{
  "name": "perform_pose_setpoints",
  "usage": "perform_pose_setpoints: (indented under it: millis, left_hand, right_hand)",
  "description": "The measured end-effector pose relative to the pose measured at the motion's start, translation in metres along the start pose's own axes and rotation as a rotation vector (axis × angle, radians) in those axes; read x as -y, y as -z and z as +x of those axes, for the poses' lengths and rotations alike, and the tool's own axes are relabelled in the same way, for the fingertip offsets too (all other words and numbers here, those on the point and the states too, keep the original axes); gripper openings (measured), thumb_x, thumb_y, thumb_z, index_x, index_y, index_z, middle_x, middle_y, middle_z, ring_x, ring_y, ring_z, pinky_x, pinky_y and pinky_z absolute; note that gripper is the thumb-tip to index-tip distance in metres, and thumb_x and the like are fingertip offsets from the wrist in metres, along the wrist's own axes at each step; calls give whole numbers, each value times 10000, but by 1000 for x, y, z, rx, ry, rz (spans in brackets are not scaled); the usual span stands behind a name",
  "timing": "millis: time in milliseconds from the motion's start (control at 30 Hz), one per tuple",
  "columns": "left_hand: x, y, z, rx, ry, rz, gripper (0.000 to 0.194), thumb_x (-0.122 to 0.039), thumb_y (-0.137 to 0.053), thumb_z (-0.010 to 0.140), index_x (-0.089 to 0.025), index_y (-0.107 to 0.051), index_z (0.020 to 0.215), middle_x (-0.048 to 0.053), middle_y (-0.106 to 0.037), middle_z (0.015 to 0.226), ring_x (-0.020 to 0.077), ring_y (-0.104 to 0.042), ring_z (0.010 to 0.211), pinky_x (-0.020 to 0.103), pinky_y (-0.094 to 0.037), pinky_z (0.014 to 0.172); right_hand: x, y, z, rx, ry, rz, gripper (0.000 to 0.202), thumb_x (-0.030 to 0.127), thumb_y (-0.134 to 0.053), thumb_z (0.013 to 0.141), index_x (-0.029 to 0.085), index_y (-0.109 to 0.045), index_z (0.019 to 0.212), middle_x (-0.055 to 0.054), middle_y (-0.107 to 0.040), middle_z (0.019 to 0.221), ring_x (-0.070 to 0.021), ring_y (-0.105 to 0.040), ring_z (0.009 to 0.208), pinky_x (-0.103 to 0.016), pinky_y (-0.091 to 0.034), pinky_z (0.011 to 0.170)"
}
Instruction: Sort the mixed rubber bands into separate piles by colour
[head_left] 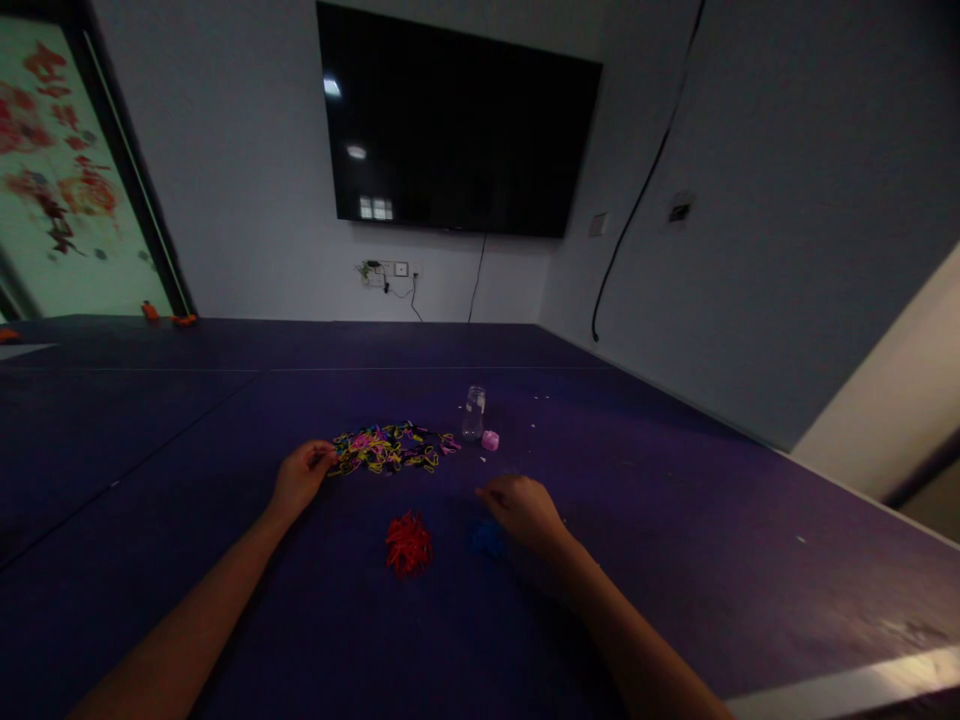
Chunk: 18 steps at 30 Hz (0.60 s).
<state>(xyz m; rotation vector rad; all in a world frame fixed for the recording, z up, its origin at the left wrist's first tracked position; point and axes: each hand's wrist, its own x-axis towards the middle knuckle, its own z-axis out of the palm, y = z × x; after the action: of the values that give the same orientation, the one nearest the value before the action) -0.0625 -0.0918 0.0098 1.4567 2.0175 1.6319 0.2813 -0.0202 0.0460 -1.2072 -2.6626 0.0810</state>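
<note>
Mixed-colour pile (384,449) runs rightward from my left hand (302,477), fingertips bunched; half-curled right hand (523,510) is nearer the blue pile (488,540); can't tell if either holds anything.

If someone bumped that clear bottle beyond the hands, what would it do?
The clear bottle would probably tip fairly easily, since it stands upright and is taller than it is wide. Once down, it might roll, as its sides look rounded and the purple surface looks flat and smooth.
</note>
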Motion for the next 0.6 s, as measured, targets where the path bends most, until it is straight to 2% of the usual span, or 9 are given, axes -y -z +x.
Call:
perform_pose_setpoints:
  millis: [133, 267, 433, 600]
  left_hand:
    - [6, -2, 2, 5, 36, -55, 249, -355, -585, 683, -159, -631, 831, 61, -706, 797, 200, -664, 759, 339, -520, 734]
    - [8, -2, 3, 17, 76, -29, 249, -328, -611, 661, -169, -681, 839, 64, -723, 869, 212, -672, 806, 326, -529, 747]
    - [8, -1, 4, 9, 91, 19, 212, -296, -623, 651, -184, -709, 809, 50, -730, 874, 218, -675, 813, 330, -528, 775]
    - [13, -2, 5, 21, 79, 18, 277, -352, -606, 667, -175, -707, 854, 60, -730, 867, 227, -675, 796, 341, -528, 750]
  right_hand:
    - [-1, -2, 1, 21, -9, -7, 385, 384, -352, 905, 199, -656, 761, -48, -684, 805, -156, -609, 727, -234, -329, 591]
    - [-1, -3, 2, 34, -23, -13, 395, 399, -346, 904, 202, -668, 788, -55, -688, 827, -162, -612, 763, -224, -348, 616]
    - [-2, -4, 2, 11, -9, 2, 392, 394, -347, 904, 209, -669, 776, -51, -687, 812, -159, -609, 734, -222, -345, 605]
    - [-2, -5, 2, 7, -9, 0, 391, 393, -351, 903, 206, -664, 761, -50, -684, 791, -157, -607, 713, -222, -329, 577]
